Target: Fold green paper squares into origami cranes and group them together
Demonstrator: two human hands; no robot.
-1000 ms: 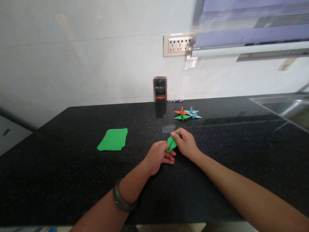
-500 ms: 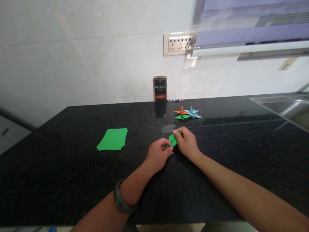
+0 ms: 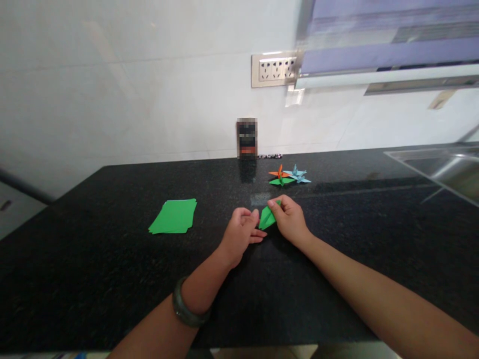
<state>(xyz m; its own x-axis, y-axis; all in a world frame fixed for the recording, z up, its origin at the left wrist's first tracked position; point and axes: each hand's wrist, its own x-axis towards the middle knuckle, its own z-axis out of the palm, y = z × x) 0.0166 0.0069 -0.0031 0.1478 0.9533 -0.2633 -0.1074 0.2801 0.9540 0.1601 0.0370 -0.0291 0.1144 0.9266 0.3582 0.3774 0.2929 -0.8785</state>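
Observation:
My right hand (image 3: 292,220) pinches a folded piece of green paper (image 3: 267,218) between thumb and fingers, just above the dark countertop. The paper is narrow and pointed, with a crease down its middle. Close to its left side is my left hand (image 3: 239,234), thumb raised and fingers apart, holding nothing; whether a fingertip still touches the paper's lower edge I cannot tell. Behind my hands sit small folded paper cranes: an orange one (image 3: 280,172), a green one (image 3: 282,181) and light blue ones (image 3: 297,173).
A stack of square green paper (image 3: 174,216) lies to the left on the black countertop (image 3: 112,279). Against the wall stands a blurred-out dark object (image 3: 247,138), with a beaded strand (image 3: 270,156) beside it. A metal sink (image 3: 452,169) is at the far right.
My left hand has let go of the folded paper and drawn slightly left, its thumb and fingers spreading. My right hand keeps its hold, and more of the paper shows.

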